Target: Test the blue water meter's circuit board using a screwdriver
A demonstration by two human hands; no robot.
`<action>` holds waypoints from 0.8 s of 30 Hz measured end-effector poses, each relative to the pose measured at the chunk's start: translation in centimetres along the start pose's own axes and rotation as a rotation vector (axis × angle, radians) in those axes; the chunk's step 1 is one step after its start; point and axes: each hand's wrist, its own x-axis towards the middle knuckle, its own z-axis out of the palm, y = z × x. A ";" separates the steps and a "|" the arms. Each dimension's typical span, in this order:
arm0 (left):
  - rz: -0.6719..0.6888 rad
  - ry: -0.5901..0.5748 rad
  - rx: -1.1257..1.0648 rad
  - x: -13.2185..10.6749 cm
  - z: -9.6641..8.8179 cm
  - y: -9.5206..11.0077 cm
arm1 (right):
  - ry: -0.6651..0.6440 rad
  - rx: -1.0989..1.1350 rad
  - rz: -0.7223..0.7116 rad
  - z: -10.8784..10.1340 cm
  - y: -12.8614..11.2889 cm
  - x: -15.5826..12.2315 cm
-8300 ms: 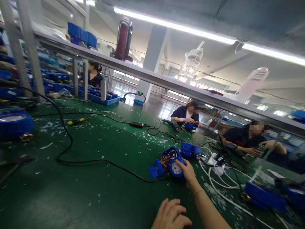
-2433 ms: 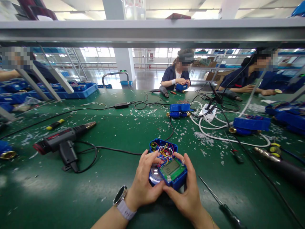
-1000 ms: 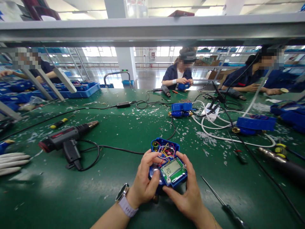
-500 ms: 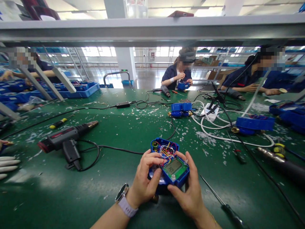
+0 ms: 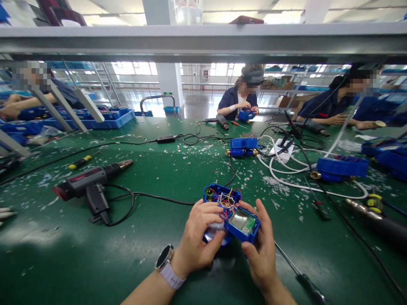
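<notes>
Low in the middle of the head view is a blue water meter (image 5: 218, 237) with its electronics housing open and coloured wires (image 5: 227, 202) spilling out. My left hand (image 5: 202, 231), with a watch on its wrist, is closed around the left side of the meter body, fingertips near the wires. A blue display module (image 5: 243, 226) with a small screen and green circuit board is gripped along its right side by my right hand (image 5: 262, 239). Wires join the module to the body; the module is tilted beside it. The meter's underside is hidden.
A heat gun (image 5: 92, 186) lies left, its cable running toward the meter. A screwdriver (image 5: 305, 277) lies near right. Other blue meters (image 5: 243, 147), a white power strip (image 5: 281, 150) and cables spread behind. Co-workers (image 5: 238, 101) sit across the green table (image 5: 165, 173); plastic scraps litter it.
My right hand has moved the display module slightly right and tilted it away from the meter body. The screen now shows glare. My left hand stays on the body.
</notes>
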 end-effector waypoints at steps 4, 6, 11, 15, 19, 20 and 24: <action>0.026 -0.040 0.067 -0.1 -0.1 0.2 | 0.036 0.084 0.024 -0.2 -0.3 0.1; 0.029 -0.052 0.083 -0.2 -0.2 0.2 | 0.039 0.098 0.026 -0.2 -0.3 0.2; -0.024 -0.037 0.076 -0.1 -0.2 0.3 | 0.045 0.077 0.013 0.0 -0.3 0.1; -0.062 -0.004 0.026 0.0 -0.1 0.4 | 0.027 0.058 -0.004 0.2 -0.3 0.0; -0.110 0.042 -0.053 0.0 0.1 0.4 | 0.013 0.032 -0.014 0.4 -0.1 -0.2; -0.134 0.058 -0.083 0.0 0.2 0.5 | 0.007 0.021 -0.013 0.5 0.0 -0.2; -0.226 0.127 -0.209 0.1 0.3 0.6 | -0.042 -0.045 0.005 0.6 0.4 -0.3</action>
